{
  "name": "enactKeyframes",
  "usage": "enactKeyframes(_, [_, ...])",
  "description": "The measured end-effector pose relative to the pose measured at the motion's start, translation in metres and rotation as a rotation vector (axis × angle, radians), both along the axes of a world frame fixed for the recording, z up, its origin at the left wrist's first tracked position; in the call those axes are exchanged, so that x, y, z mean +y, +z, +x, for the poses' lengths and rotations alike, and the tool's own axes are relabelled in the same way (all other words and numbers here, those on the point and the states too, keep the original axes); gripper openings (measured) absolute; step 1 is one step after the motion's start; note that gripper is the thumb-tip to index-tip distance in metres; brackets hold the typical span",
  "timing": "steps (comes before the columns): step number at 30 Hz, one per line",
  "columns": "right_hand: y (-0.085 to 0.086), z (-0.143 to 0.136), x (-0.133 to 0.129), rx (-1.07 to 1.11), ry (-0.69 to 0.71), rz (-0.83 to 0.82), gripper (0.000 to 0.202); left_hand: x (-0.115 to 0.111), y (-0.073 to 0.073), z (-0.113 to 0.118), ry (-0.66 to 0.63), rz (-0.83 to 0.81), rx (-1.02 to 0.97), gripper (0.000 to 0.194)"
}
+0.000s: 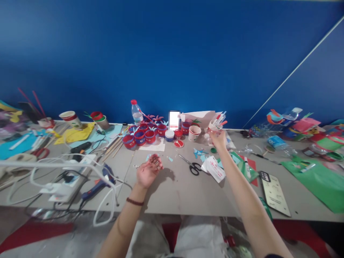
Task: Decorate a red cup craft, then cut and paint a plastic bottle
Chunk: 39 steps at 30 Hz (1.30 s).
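Observation:
My left hand [149, 171] hovers palm up over the middle of the table, its fingers loosely curled and reddish-stained; whether anything small lies in it I cannot make out. My right hand [218, 139] reaches to the back of the table, at a paper cup [214, 125] of markers. Its fingers are at the cup's front and partly hidden. Left of it stands another paper cup [194, 133]. Black scissors [194, 168] and a white printed packet [213, 168] lie between my hands. Small red and blue painted cups [139, 137] stand beyond my left hand.
On the left are a glue gun [98, 183], a power strip [70, 181] with looping white cables, and wooden sticks [113, 146]. A phone [274, 192] and green sheets [313, 179] lie on the right. A water bottle [137, 114] stands by the blue wall.

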State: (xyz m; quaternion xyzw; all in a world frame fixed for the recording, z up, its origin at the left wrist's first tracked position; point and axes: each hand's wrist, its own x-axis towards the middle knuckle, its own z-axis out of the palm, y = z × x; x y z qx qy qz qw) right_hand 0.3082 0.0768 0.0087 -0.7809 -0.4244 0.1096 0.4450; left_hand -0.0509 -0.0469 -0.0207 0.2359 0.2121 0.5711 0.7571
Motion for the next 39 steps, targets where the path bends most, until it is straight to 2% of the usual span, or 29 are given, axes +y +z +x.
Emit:
enactKeyframes(5, [0.011, -0.007, -0.012, -0.009, 0.012, 0.03, 0.059, 0.002, -0.001, 0.002, 0.019, -0.052, -0.12, 0.034])
enactKeyframes(10, [0.025, -0.012, -0.031, -0.16, -0.011, 0.24, 0.061, 0.009, 0.0, -0.003, 0.05, -0.051, -0.259, 0.031])
enactKeyframes(14, [0.025, -0.01, -0.039, -0.25, 0.019, 0.446, 0.065, 0.011, 0.011, -0.009, 0.075, -0.051, -0.346, 0.031])
enactKeyframes(17, [0.02, -0.012, -0.044, -0.198, 0.056, 0.55, 0.068, 0.009, 0.023, -0.008, 0.045, -0.01, -0.462, 0.029])
enactKeyframes(21, [0.01, -0.031, -0.063, 0.053, 0.171, 0.614, 0.066, 0.004, 0.04, 0.002, -0.039, 0.098, -0.607, 0.024])
enactKeyframes(24, [-0.005, -0.059, -0.088, 0.289, 0.373, 0.579, 0.064, 0.0, 0.051, 0.013, -0.067, 0.167, -0.645, 0.023])
enactKeyframes(28, [-0.028, -0.107, -0.116, 0.564, 0.683, 0.411, 0.052, -0.003, 0.059, 0.024, -0.044, 0.175, -0.641, 0.022])
enactKeyframes(31, [-0.04, -0.133, -0.125, 0.657, 0.749, 0.352, 0.05, -0.004, 0.06, 0.025, -0.059, 0.174, -0.688, 0.022])
enactKeyframes(33, [-0.045, -0.141, -0.127, 0.564, 0.726, 0.338, 0.057, -0.005, 0.06, 0.023, -0.059, 0.188, -0.694, 0.022])
enactKeyframes(35, [-0.048, -0.142, -0.126, 0.381, 0.707, 0.311, 0.061, -0.006, 0.061, 0.022, -0.053, 0.196, -0.692, 0.021])
enactKeyframes(39, [-0.052, -0.141, -0.126, 0.156, 0.712, 0.242, 0.058, -0.008, 0.065, 0.022, -0.025, 0.173, -0.696, 0.02])
